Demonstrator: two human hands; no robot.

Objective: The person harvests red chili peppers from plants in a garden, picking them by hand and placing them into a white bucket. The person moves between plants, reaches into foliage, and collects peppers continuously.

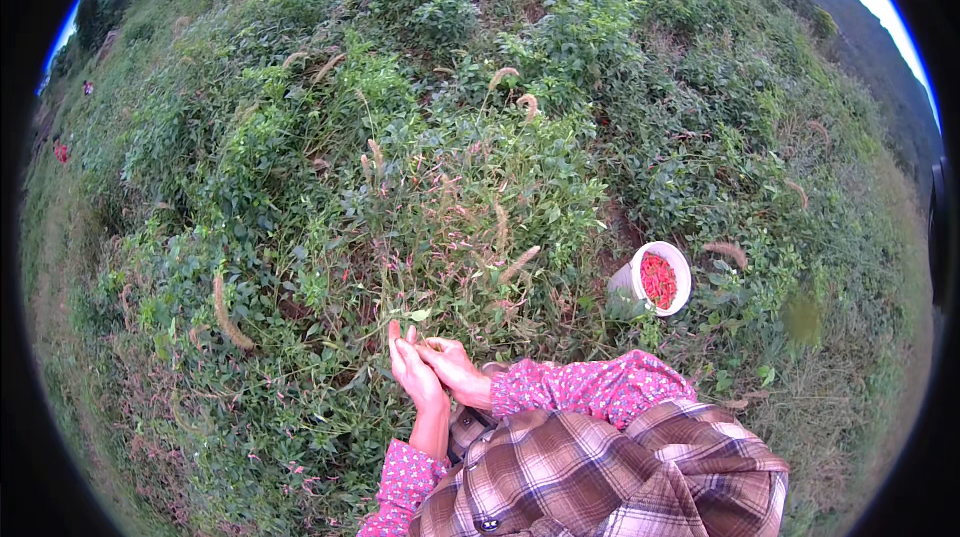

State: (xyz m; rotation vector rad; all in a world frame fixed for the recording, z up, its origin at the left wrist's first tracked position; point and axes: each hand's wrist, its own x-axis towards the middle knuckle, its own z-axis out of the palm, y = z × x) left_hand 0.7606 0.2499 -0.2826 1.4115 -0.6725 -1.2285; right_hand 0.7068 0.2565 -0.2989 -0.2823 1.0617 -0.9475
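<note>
Both hands are close together just in front of my plaid shirt, low in the view. My left hand point(420, 377), palm turned up and fingers stretched forward, lies against my right hand point(452, 366), whose fingers bend over its palm. Whether something small lies between them cannot be told. A green leaf point(420, 315) shows just beyond the fingertips, among weed stems. Pink-flowered weeds point(450, 237) stand in front of the hands. To the right, a white plastic bucket point(624, 280) leans among the plants and holds many red chili peppers point(658, 280).
Dense green plants point(585, 26) cover the slope ahead, mixed with bristly foxtail grass heads point(520, 264). Another foxtail head point(231, 315) arches at the left. Small red shapes point(61, 152) show far off at the left edge, too small to tell. Hills rise behind.
</note>
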